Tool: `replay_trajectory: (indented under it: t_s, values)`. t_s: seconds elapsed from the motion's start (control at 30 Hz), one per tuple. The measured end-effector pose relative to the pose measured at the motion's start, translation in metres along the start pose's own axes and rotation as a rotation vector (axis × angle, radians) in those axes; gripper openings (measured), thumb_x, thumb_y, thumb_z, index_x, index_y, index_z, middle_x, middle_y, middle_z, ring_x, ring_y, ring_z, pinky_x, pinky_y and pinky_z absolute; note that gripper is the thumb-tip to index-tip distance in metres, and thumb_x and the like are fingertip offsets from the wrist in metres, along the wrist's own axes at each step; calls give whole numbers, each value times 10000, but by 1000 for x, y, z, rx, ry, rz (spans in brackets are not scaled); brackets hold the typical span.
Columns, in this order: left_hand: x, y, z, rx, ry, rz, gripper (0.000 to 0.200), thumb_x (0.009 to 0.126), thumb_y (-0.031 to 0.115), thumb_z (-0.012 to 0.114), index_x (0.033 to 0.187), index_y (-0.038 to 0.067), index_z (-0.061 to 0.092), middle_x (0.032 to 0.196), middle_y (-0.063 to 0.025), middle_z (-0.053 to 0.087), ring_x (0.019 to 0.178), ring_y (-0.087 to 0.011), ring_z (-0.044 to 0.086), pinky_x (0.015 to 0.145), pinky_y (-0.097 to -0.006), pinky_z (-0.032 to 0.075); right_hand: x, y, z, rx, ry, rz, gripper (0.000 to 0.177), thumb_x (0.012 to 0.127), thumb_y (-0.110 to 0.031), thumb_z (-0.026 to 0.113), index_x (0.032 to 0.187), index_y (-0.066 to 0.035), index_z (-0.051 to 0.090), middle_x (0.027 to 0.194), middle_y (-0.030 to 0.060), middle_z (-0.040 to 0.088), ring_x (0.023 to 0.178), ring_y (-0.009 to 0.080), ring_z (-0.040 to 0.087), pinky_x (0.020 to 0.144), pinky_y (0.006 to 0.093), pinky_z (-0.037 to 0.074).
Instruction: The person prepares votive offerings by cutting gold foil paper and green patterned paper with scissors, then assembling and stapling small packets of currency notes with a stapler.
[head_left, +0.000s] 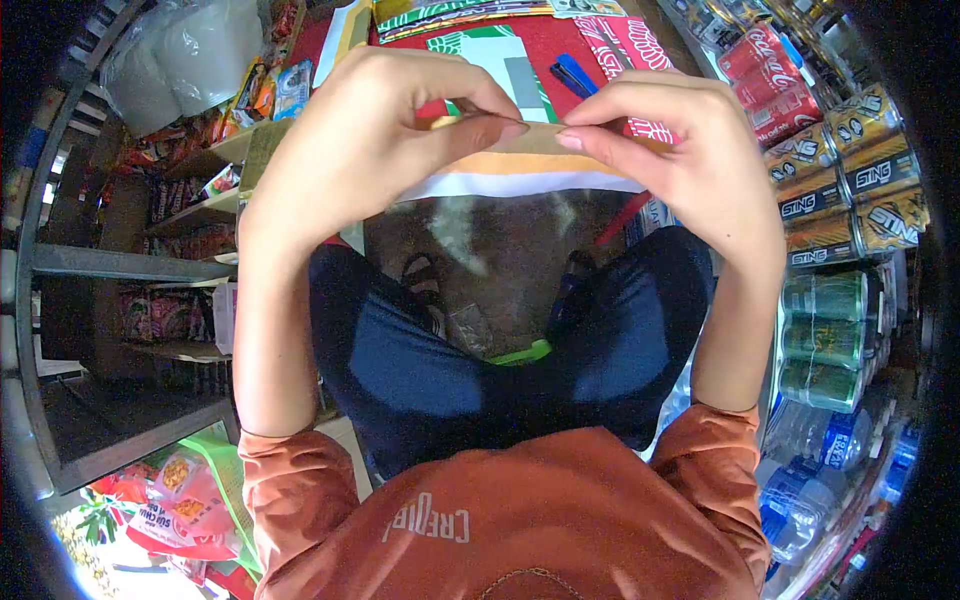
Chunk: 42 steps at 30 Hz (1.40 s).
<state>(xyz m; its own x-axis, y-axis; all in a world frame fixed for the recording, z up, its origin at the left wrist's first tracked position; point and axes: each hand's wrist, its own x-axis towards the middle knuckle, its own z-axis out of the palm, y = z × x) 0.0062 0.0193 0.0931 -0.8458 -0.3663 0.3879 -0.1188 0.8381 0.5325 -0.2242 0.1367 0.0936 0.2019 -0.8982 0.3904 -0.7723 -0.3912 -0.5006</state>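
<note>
My left hand [365, 140] and my right hand [690, 140] are raised in front of me, both with thumb and forefinger pinched together. Between the two pinches runs a narrow tan strip [541, 138], flat like paper or tape; its exact kind I cannot make out. Behind and below it lies the white and orange front edge [520, 180] of the table covering. Just beyond my right fingertips is a blue pen [574, 76]. A green, white and grey printed sheet [500, 62] lies on the red tabletop behind the hands.
Packs of Coca-Cola cans [768, 85], Sting cans [850, 180] and green cans [825, 335] are stacked on the right, above water bottles [805, 490]. Shelves of snack packets [165, 315] and a metal frame [130, 262] stand left. A pink snack bag [185, 505] is lower left.
</note>
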Motion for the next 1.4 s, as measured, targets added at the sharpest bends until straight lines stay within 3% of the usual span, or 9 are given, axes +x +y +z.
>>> replay_trajectory:
  t_s: [0.2,0.43,0.57,0.77,0.87,0.9,0.97,1.2,1.4]
  values:
    - [-5,-2,-12,-28,-39,-151,120,893,45,729,989,-18,766,944,-82,770,900,-134,698,843,-291,536,-11,6,-11,-4,43,26,110,832,-51,768,920,15,760,853,101,736,783,187,692,728,304,511]
    - [-12,-11,-20,-70,-11,-170,156,914,110,746,999,-20,767,929,-81,761,876,-126,682,836,-280,527,-20,16,-28,11,66,75,175,864,-138,753,905,32,751,863,117,753,817,187,717,770,308,530]
    - [-15,-12,-23,-75,-2,-191,165,917,124,750,995,-20,767,925,-81,759,869,-121,676,833,-278,525,-26,22,-36,-22,83,96,146,877,-113,744,924,23,768,881,101,761,845,170,714,800,292,529]
    - [-20,-16,-25,-21,3,-232,154,918,113,744,983,-25,762,922,-87,758,861,-125,683,821,-282,529,-35,30,-45,-38,144,258,191,864,-143,766,975,12,770,959,103,764,900,186,713,861,305,520]
    - [-17,-13,-17,39,-13,-165,142,909,90,729,982,-28,756,921,-94,758,838,-142,694,790,-292,545,-25,21,-28,-200,245,8,291,832,-172,788,1077,-18,753,1049,109,747,982,224,702,898,325,505]
    - [-15,-12,-12,63,-23,-138,138,905,82,724,983,-28,753,921,-96,757,829,-148,699,776,-296,551,-22,18,-24,-258,218,-54,379,802,-215,806,1138,-57,733,1105,102,721,1049,274,677,915,359,493]
    - [-11,-8,-4,96,-37,-48,135,880,62,711,991,-4,749,905,-112,748,796,-194,712,721,-329,571,-14,6,-10,-318,133,-142,376,800,-207,809,1142,-68,740,1155,89,710,1108,255,647,987,380,452]
    - [-8,2,13,202,-30,58,136,865,101,735,980,36,764,872,-115,741,757,-269,707,709,-358,554,-4,8,34,-237,127,-239,123,814,-188,735,851,-73,712,875,40,676,886,257,627,827,393,459]
    - [-15,-6,3,179,-25,-26,131,875,112,737,967,36,788,902,-119,766,796,-258,726,743,-353,555,-7,20,20,-275,57,-201,130,830,-181,729,856,-56,707,859,73,676,867,283,634,817,392,471]
